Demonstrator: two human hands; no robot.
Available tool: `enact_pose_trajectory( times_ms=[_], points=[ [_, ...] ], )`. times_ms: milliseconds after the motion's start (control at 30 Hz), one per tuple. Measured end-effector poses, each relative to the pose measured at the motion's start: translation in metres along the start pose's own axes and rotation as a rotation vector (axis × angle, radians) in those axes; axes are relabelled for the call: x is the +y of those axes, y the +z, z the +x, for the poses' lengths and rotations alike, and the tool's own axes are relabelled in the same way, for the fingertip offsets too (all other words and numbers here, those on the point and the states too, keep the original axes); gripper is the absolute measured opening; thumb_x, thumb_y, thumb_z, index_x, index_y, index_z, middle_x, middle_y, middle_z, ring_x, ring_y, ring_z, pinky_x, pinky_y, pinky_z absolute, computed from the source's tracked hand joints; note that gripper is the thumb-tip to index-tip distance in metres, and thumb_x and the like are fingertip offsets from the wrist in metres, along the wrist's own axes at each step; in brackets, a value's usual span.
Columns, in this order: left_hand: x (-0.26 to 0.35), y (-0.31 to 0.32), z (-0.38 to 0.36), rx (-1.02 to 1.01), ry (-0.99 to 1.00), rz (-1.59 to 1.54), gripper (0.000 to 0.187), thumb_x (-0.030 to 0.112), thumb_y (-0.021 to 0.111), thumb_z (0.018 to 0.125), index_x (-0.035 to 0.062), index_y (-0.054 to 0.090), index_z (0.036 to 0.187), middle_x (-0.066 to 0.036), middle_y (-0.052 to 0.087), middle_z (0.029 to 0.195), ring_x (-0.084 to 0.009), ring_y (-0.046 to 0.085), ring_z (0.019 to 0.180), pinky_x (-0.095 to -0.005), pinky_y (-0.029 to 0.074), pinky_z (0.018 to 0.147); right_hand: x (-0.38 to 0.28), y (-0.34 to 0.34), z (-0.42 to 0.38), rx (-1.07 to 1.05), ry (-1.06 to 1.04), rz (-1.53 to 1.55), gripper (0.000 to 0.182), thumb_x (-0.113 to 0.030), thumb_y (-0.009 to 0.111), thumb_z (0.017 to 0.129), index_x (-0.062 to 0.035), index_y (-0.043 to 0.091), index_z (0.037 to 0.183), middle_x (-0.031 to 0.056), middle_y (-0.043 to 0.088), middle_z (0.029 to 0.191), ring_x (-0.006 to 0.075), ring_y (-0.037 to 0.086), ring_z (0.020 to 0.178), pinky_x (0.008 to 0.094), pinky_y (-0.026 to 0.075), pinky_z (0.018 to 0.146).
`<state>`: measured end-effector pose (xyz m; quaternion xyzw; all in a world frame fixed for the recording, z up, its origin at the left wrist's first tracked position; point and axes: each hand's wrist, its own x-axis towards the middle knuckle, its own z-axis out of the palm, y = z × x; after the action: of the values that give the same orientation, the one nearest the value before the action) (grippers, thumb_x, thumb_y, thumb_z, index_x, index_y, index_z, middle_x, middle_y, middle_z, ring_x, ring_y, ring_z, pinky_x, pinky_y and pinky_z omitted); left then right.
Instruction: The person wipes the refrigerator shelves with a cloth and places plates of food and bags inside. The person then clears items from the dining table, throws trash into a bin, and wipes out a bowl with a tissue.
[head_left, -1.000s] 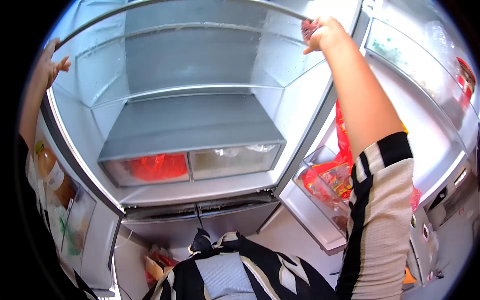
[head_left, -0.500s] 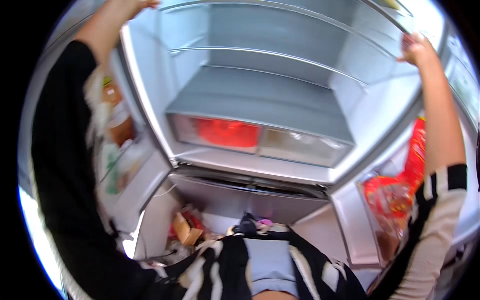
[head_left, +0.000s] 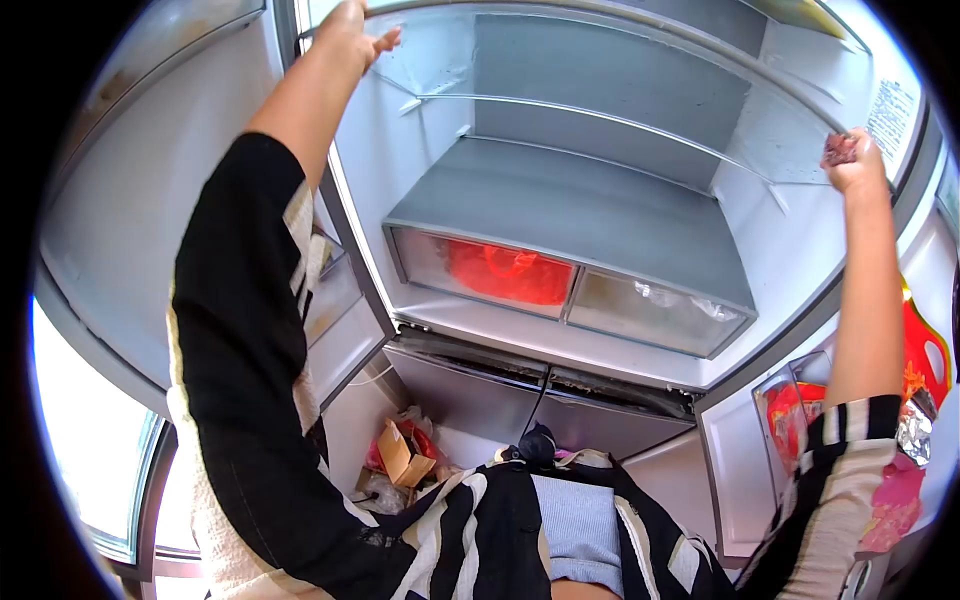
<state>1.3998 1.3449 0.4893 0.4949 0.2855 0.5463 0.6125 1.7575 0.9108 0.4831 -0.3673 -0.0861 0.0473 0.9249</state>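
My left hand (head_left: 350, 38) is at the left end of an upper glass shelf (head_left: 690, 42) in the open fridge, wrapped round its front edge with some fingertips showing below; its top is cut off by the frame. At the shelf's right end, my right hand (head_left: 858, 165) is closed on a crumpled reddish-brown cloth (head_left: 840, 149), against the edge. Under it are a lower glass shelf (head_left: 600, 119) and a grey panel (head_left: 580, 205) above two clear drawers. The left drawer holds a red bag (head_left: 508, 272), the right one clear plastic (head_left: 685, 300).
The left fridge door (head_left: 165, 200) stands open. On the right door are red packages (head_left: 795, 410). Below, a lower compartment is open, with an open cardboard box (head_left: 405, 455) among bags at its left. A dark object (head_left: 537, 445) lies near my body.
The view has shifted, so the fridge interior sits further right and the left door shows more. Both hands remain at the shelf's ends; the cloth in my right hand shows more clearly.
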Motion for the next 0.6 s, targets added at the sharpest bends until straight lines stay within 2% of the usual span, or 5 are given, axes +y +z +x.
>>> enact_pose_trajectory(
  times_ms=[33, 167, 300, 500, 600],
  points=[
    [-0.010, -0.002, 0.003, -0.012, -0.060, -0.064, 0.057, 0.022, 0.042, 0.085, -0.0109, 0.015, 0.124, -0.040, 0.043, 0.112, -0.0389, 0.063, 0.074, -0.0308, 0.058, 0.054, 0.011, -0.017, 0.013, -0.121, 0.040, 0.049, 0.018, 0.002, 0.047, 0.076, -0.0083, 0.036, 0.065, 0.0008, 0.040, 0.052, 0.0121, 0.044, 0.042, 0.0288, 0.048, 0.048],
    [-0.068, -0.002, 0.016, -0.002, -0.029, -0.230, 0.043, 0.013, 0.039, 0.082, -0.0127, 0.027, 0.114, -0.036, 0.046, 0.112, -0.0414, 0.061, 0.082, -0.0347, 0.058, 0.056, 0.069, -0.039, 0.003, -0.113, 0.019, 0.167, 0.017, 0.002, 0.047, 0.073, -0.0070, 0.035, 0.067, 0.0031, 0.034, 0.054, 0.0154, 0.038, 0.042, 0.0306, 0.044, 0.044],
    [-0.119, -0.006, 0.036, -0.023, -0.054, -0.482, 0.037, 0.003, 0.040, 0.081, -0.0145, 0.032, 0.113, -0.033, 0.045, 0.111, -0.0456, 0.056, 0.090, -0.0497, 0.056, 0.071, 0.119, -0.042, -0.010, 0.122, -0.083, 0.183, 0.014, 0.001, 0.050, 0.072, -0.0053, 0.039, 0.068, 0.0047, 0.036, 0.059, 0.0167, 0.039, 0.044, 0.0317, 0.042, 0.043],
    [-0.177, 0.002, 0.034, 0.110, -0.097, -0.627, 0.028, 0.002, 0.038, 0.082, -0.0139, 0.035, 0.106, -0.032, 0.049, 0.103, -0.0415, 0.059, 0.086, -0.0480, 0.056, 0.072, 0.177, -0.068, 0.000, 0.175, -0.159, 0.130, 0.013, 0.000, 0.055, 0.072, -0.0044, 0.044, 0.068, 0.0019, 0.037, 0.060, 0.0116, 0.037, 0.043, 0.0271, 0.039, 0.041],
    [-0.200, 0.006, 0.039, 0.106, -0.125, -0.637, 0.031, 0.000, 0.036, 0.083, -0.0138, 0.033, 0.111, -0.032, 0.049, 0.106, -0.0412, 0.059, 0.088, -0.0447, 0.057, 0.073, 0.192, -0.078, 0.016, 0.123, -0.115, 0.099, 0.007, -0.002, 0.057, 0.073, -0.0037, 0.050, 0.071, 0.0002, 0.036, 0.060, 0.0102, 0.035, 0.042, 0.0254, 0.036, 0.039]
  ],
)
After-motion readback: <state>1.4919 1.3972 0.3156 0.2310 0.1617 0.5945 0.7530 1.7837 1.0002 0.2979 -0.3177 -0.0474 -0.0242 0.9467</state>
